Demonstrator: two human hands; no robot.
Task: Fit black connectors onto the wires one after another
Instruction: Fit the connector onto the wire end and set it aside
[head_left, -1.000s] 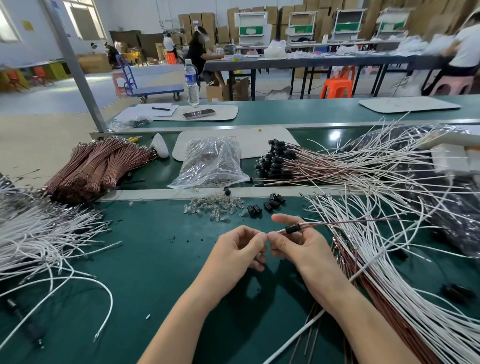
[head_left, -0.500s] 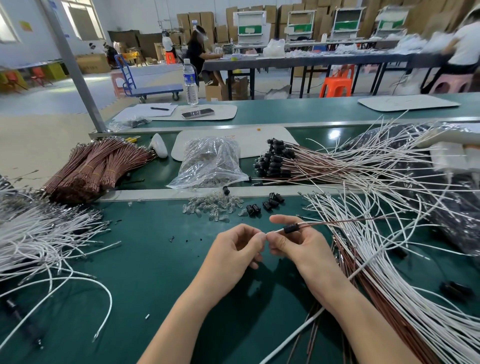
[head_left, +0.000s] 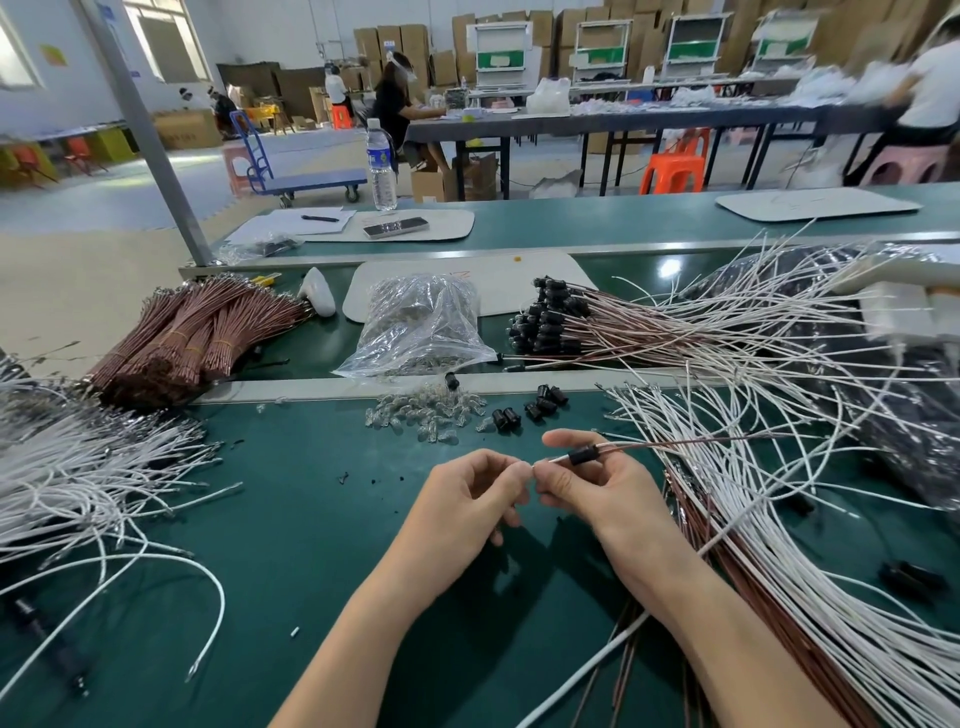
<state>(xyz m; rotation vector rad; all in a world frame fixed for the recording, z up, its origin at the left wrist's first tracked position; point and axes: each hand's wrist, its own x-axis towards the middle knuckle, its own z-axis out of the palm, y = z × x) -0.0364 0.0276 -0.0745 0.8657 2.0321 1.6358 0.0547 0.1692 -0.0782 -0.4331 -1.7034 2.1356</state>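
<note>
My right hand (head_left: 589, 480) pinches a thin pair of brown and white wires (head_left: 675, 444) that run off to the right. A black connector (head_left: 582, 455) sits threaded on them just above my index finger. My left hand (head_left: 475, 491) meets the right one fingertip to fingertip and pinches the wire ends. Several loose black connectors (head_left: 530, 410) lie on the green table just beyond my hands. A bundle of wires fitted with black connectors (head_left: 545, 325) lies further back.
Small clear parts (head_left: 421, 415) are scattered by a clear plastic bag (head_left: 421, 325). White wires are heaped at the left (head_left: 78, 467) and fan across the right (head_left: 779, 545). Tied brown wire bundles (head_left: 192, 338) lie back left. People work at far tables.
The hands stay almost in place. The black connector has slid slightly left along the wires, toward the fingertips.
</note>
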